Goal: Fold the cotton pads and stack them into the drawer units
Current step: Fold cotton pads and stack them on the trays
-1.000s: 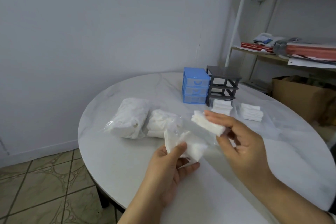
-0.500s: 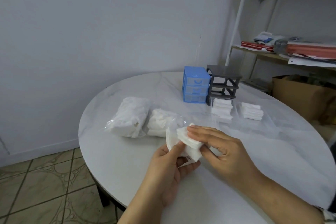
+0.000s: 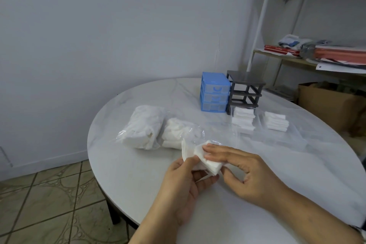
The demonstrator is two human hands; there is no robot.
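Note:
My left hand (image 3: 185, 182) holds a small bundle of white cotton pads (image 3: 200, 156) above the near part of the round white table (image 3: 122, 168), thumb on top and fingers beneath. My right hand (image 3: 243, 168) pinches the right part of the same pads, fingers laid flat over them and thumb under. At the back stand a blue drawer unit (image 3: 214, 92) and a dark grey drawer frame (image 3: 244, 90) with its slots open. Two stacks of folded pads (image 3: 243, 118) (image 3: 276, 121) lie in front of the grey frame.
Two clear plastic bags of white pads (image 3: 144, 127) (image 3: 180, 132) lie left of centre on the table. A metal shelf with papers (image 3: 316, 55) and a cardboard box (image 3: 328, 105) stand to the right. Tiled floor (image 3: 43, 204) lies beyond the table's left edge.
My right hand has carried its folded pads leftward and down from mid-air onto the pads in my left hand. The left hand has stayed where it was.

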